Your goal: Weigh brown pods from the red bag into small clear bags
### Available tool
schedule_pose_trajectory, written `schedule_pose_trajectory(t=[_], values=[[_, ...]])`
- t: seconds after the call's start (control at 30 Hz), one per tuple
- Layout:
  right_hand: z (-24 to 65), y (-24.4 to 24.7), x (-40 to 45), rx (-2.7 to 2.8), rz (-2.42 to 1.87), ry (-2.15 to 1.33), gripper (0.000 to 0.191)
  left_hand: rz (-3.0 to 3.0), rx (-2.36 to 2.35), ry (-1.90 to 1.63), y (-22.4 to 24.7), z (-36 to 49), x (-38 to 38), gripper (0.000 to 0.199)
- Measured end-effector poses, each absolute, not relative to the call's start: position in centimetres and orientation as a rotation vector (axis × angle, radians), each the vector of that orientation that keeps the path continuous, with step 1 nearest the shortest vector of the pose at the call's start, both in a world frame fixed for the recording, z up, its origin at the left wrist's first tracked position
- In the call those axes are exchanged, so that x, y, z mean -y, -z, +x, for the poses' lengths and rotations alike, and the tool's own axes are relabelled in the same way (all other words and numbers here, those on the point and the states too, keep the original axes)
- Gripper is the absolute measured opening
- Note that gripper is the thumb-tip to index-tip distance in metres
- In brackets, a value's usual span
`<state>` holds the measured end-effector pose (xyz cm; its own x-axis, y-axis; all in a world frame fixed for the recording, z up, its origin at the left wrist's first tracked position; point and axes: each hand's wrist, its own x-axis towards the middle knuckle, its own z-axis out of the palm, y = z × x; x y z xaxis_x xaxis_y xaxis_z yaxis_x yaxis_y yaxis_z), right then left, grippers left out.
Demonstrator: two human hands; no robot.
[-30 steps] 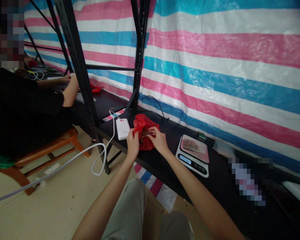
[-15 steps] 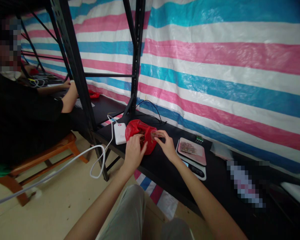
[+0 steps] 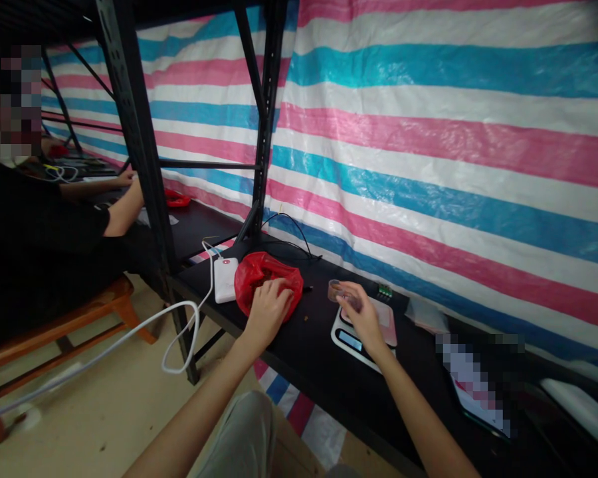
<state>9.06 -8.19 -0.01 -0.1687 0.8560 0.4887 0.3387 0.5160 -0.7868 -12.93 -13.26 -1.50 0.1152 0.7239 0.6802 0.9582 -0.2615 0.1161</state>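
Note:
A red plastic bag [image 3: 249,272] lies open on the black shelf, with dark brown bits inside. My left hand [image 3: 269,307] is closed at its near side, fingers bent over the rim and their tips partly hidden. Between the thumb and fingers of my right hand [image 3: 363,312] is a small clear plastic cup [image 3: 335,290], tilted above a kitchen scale [image 3: 337,335]. The scale's display is lit. A pink-edged clear packet [image 3: 386,322] rests on its platform, largely covered by my right hand.
Left of the bag lies a white power bank [image 3: 225,282] with a white cable [image 3: 194,325]. A phone [image 3: 478,392], a clear packet [image 3: 426,315] and a small green part [image 3: 385,290] lie to the right. A black shelf post [image 3: 134,146] separates me from a seated person [image 3: 40,226].
My right hand has carried the clear cup rightward from the red bag to above the scale. My left hand stays at the bag, its fingers now nearer the right rim. The view has shifted slightly.

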Motion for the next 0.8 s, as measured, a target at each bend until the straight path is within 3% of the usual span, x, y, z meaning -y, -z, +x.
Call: schedule_pose_trajectory(t=[0.2,0.4,0.6,0.8], values=[[14.0,0.4,8.4,1.574,-1.083,-0.633,0.036,-2.42,1.422,0.58,3.3,-10.7,12.1,0.014],[17.1,0.3,8.3,1.529,-1.066,-0.568,0.037,-2.435,1.483,0.633,3.3,-10.3,11.3,0.016],[16.9,0.8,8.7,1.613,-1.081,-0.595,0.033,-2.473,1.425,1.028,-1.5,-7.6,10.2,0.022],[16.1,0.4,9.4,1.765,-1.066,-0.486,0.034,-2.636,0.898,0.783,-7.3,-3.7,8.4,0.019]])
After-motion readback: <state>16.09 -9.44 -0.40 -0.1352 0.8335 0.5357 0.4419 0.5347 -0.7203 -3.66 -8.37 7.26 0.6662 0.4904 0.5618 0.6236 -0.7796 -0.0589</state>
